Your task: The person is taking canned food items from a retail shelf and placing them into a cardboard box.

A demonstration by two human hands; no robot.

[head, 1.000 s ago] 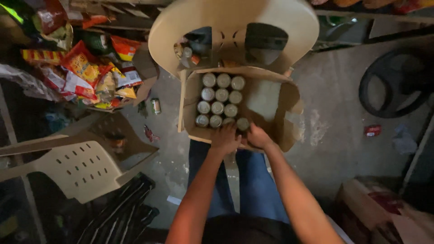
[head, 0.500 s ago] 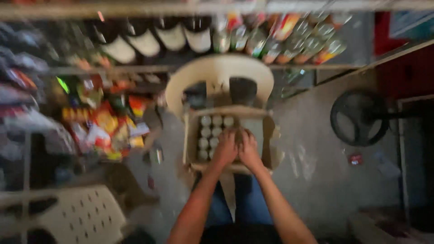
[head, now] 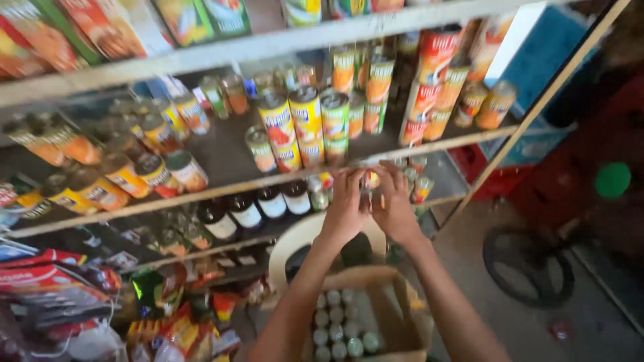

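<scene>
My left hand (head: 345, 209) and my right hand (head: 396, 204) are raised together at the front edge of a wooden shelf (head: 221, 191). Pressed between them is a small can (head: 371, 179) with a red and yellow label, mostly hidden by the fingers; whether more than one can is held I cannot tell. Stacked cans (head: 308, 127) stand on the shelf just behind and left of my hands. Below my arms an open cardboard box (head: 406, 315) with several silver-topped cans (head: 334, 330) rests on a cream plastic chair (head: 295, 248).
Dark bottles (head: 248, 214) line the lower shelf. More cans lie tipped at the left (head: 141, 171) and stand stacked at the right (head: 429, 87). Snack packets (head: 168, 328) pile at lower left. A black floor fan (head: 530, 265) stands on the concrete at right, beside a slanted shelf post (head: 537, 107).
My view has swung up from the box to the shelves. Both hands have risen from the box on the chair to the shelf edge, staying closed together on what they picked up.
</scene>
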